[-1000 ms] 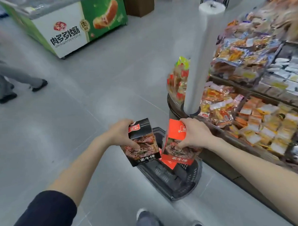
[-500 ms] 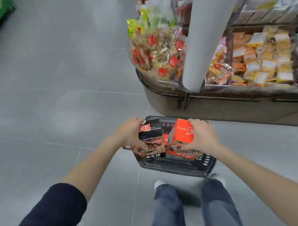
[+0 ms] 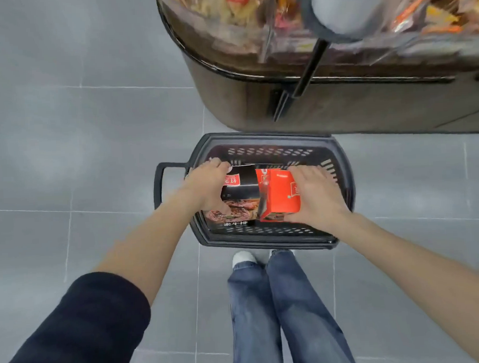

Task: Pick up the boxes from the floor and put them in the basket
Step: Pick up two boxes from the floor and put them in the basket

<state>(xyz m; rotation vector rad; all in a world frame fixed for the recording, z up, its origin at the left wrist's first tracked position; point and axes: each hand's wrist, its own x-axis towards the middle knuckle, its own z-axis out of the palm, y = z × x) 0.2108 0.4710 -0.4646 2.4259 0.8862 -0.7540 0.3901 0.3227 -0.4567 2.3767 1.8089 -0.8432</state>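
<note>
A dark plastic basket (image 3: 270, 149) stands on the grey tiled floor right in front of my feet. My left hand (image 3: 208, 185) grips a black box (image 3: 243, 192) with a red label and a meat picture, down inside the basket's left half. My right hand (image 3: 314, 196) grips a red box (image 3: 281, 194) by its right side, inside the basket beside the black box. Another red box edge (image 3: 261, 177) shows between them, mostly hidden.
A dark rounded display stand (image 3: 256, 98) loaded with wrapped snacks rises just behind the basket. A white roll on a black rod (image 3: 305, 77) leans from the stand. The basket handle (image 3: 161, 182) sticks out left. My jeans (image 3: 277, 311) and a white shoe (image 3: 243, 258) are below.
Both hands have gone down from above the basket into it, carrying the black and red boxes. My view has tilted down toward the floor and closer to the basket.
</note>
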